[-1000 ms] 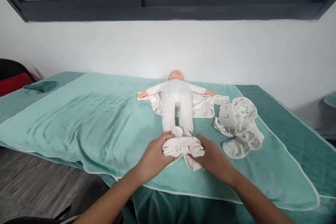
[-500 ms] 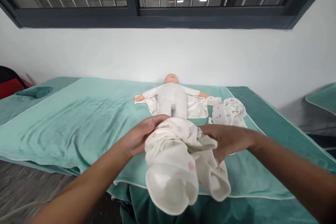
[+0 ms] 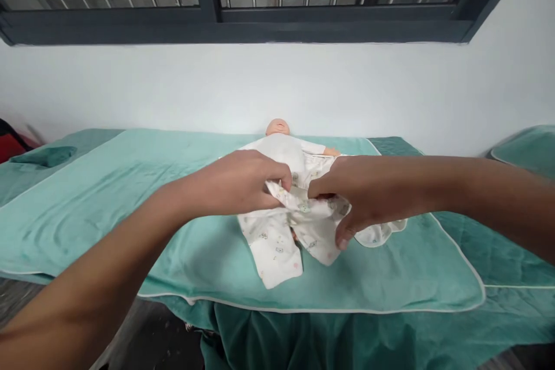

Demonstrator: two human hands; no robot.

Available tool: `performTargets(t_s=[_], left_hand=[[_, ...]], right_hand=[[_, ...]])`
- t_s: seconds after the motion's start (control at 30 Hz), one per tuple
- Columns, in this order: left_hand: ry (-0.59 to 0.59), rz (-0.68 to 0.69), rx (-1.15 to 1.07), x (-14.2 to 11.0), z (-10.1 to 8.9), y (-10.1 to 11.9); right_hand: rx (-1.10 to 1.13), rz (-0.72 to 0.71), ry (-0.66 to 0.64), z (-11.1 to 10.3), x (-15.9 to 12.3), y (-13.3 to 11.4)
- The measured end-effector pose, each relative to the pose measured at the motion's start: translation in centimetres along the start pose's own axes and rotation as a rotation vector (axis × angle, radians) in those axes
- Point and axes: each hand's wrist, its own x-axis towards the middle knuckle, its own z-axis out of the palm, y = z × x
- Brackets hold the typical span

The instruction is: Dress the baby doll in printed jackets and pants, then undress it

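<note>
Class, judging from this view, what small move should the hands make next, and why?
Probably lower and spread the waistband: the left hand and right hand pinch it bunched, while the printed trousers' legs hang toward the doll's foot end.

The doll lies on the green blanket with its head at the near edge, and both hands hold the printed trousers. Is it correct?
Not quite: the head is at the far side, by the wall, as the head view shows. The doll does lie on the green blanket, and both hands hold the printed trousers.
</note>
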Motion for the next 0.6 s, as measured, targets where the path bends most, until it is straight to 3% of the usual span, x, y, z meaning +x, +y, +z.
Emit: performTargets(t_s=[0.1,0.17,0.27,0.33,0.4,0.47,0.6], left_hand=[[0.138,-0.066,-0.139,0.3,-0.9,0.5],[0.200,-0.114,-0.198,0.5,-1.4,1.0],[0.097,-0.130,-0.198,0.6,-1.9,1.3],[0.019,-0.104,-0.193,0.5,-2.3,1.2],[0.055,-0.089,-0.214,0.1,-2.8,0.8],[0.167,-0.103,-0.221,-0.3,-3.2,0.3],[0.298,-0.117,-0.161,-0.8,-3.0,-1.0]], right_hand=[[0.090,0.014,0.037,-0.7,0.3,-0.8],[0.191,0.006,0.200,-0.9,0.7,-1.3],[0.318,-0.020,0.461,-1.4,1.0,-2.1],[0.347,-0.063,0.543,-1.9,0.7,-2.6],[0.331,-0.111,0.547,-2.6,0.1,-2.6],[0.295,-0.139,0.490,-3.3,-0.4,-1.9],[0.154,-0.106,0.370,-3.9,-0.4,1.4]])
